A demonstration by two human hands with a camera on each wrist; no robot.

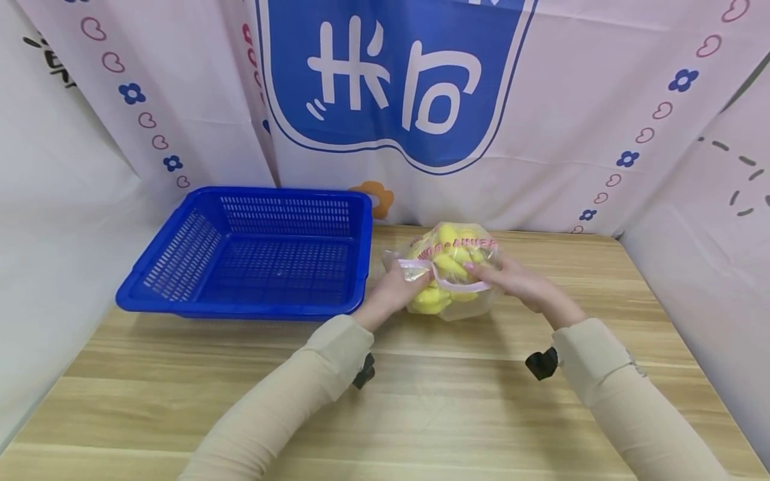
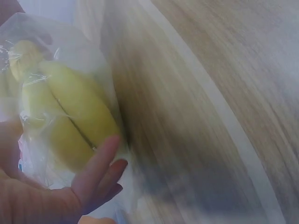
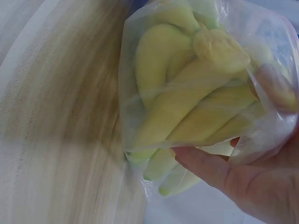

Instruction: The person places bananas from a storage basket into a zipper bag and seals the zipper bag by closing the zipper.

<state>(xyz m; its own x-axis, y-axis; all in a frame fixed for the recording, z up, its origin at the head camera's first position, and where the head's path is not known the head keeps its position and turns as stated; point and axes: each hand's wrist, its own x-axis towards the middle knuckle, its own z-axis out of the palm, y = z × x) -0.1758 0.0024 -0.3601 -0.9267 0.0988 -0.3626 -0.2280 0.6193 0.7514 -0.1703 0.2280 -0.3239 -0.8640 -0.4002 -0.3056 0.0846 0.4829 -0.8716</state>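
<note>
A clear plastic zip bag (image 1: 475,308) with pink lettering and a pale pink strip along its mouth lies on the table. Inside it are yellow bananas (image 1: 448,262), several of them in a bunch, as the right wrist view shows: bananas (image 3: 187,98) with green tips. My left hand (image 1: 394,290) grips the bag at its left side near the mouth, thumb on top. At the opposite side my right hand (image 1: 514,280) holds the bag, its thumb over the plastic. In the left wrist view, fingers (image 2: 96,179) lie along the bag beside the bananas (image 2: 70,107).
A blue plastic basket (image 1: 243,308) with slotted walls stands left of the bag, close to my left forearm. The wood-grain table (image 1: 421,414) extends toward me. Behind it hangs a printed white curtain (image 1: 571,133). Black wrist mounts (image 1: 543,364) sit under the sleeves.
</note>
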